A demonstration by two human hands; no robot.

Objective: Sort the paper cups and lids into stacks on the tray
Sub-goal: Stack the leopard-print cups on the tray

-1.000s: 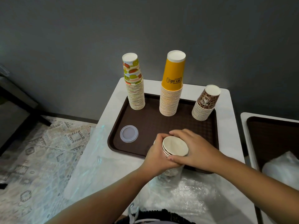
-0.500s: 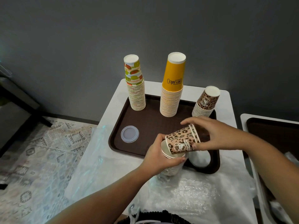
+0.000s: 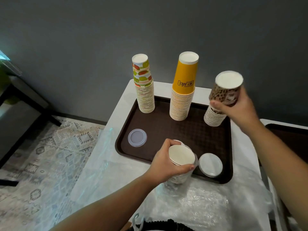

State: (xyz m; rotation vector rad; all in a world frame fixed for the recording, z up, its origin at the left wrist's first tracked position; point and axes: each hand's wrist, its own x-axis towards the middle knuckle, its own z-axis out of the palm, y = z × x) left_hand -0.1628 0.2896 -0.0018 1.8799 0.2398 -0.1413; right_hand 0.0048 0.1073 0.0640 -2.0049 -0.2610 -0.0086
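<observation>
My right hand (image 3: 236, 107) grips an upside-down leopard-print cup (image 3: 225, 90) right on top of the leopard stack (image 3: 214, 116) at the back right of the brown tray (image 3: 191, 130). My left hand (image 3: 168, 162) holds a nested bundle of cups (image 3: 181, 160) in clear wrap at the tray's front edge. A fruit-print stack (image 3: 145, 90) and a yellow juice-cup stack (image 3: 183, 90) stand upside down along the tray's back. One clear lid (image 3: 137, 137) lies front left on the tray, a white lid (image 3: 210, 165) front right.
The tray sits on a white table (image 3: 120, 117) covered at the front by crumpled clear plastic (image 3: 208, 202). A second brown tray (image 3: 290, 140) lies at the right edge. A grey wall rises close behind. A patterned rug (image 3: 46, 155) covers the floor on the left.
My right hand pulled a leopard cup off the bundle, turned it upside down and carried it back right onto the leopard stack. A white lid now shows at the tray's front right.
</observation>
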